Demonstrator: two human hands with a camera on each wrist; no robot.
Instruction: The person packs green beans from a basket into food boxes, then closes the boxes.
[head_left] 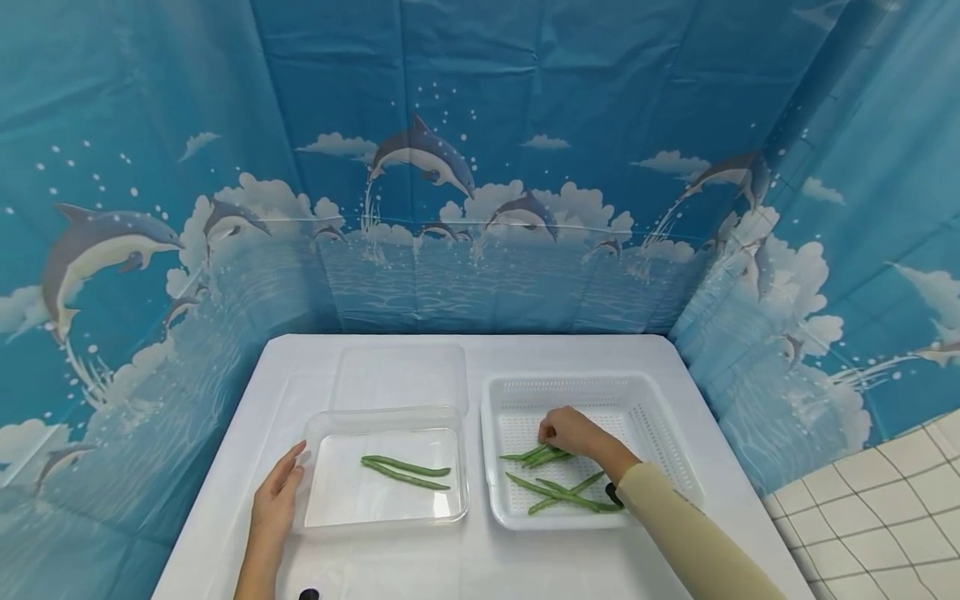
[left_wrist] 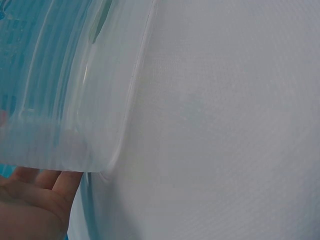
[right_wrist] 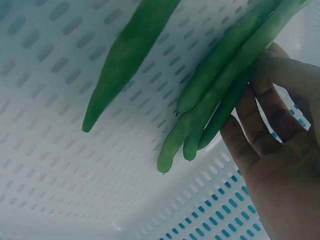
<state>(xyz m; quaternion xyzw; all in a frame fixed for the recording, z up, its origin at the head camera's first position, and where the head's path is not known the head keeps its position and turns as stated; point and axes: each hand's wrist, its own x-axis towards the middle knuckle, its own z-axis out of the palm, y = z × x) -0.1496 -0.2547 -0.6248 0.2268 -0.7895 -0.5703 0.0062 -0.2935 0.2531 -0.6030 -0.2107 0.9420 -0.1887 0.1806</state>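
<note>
My left hand (head_left: 273, 504) is at the left wall of a clear plastic container (head_left: 309, 475), fingers relaxed against its side. In the left wrist view the fingertips (left_wrist: 65, 182) go behind the container's rim. Two long green beans (head_left: 405, 471) lie inside that container. Over a white perforated basket (head_left: 491, 467), my right hand (head_left: 577, 433) reaches down and pinches at a small bunch of green beans (head_left: 543, 456). The right wrist view shows its fingers (right_wrist: 270, 110) and thumb close around the bunch (right_wrist: 215, 95). Several more green beans (head_left: 566, 493) lie nearer the basket's front wall.
A flat clear lid (head_left: 401, 367) lies behind the container on the white table (head_left: 382, 567). The basket stands just right of the container. A blue dolphin-print sheet (head_left: 480, 275) hangs around the back and sides. White tiles (head_left: 885, 500) show at the right.
</note>
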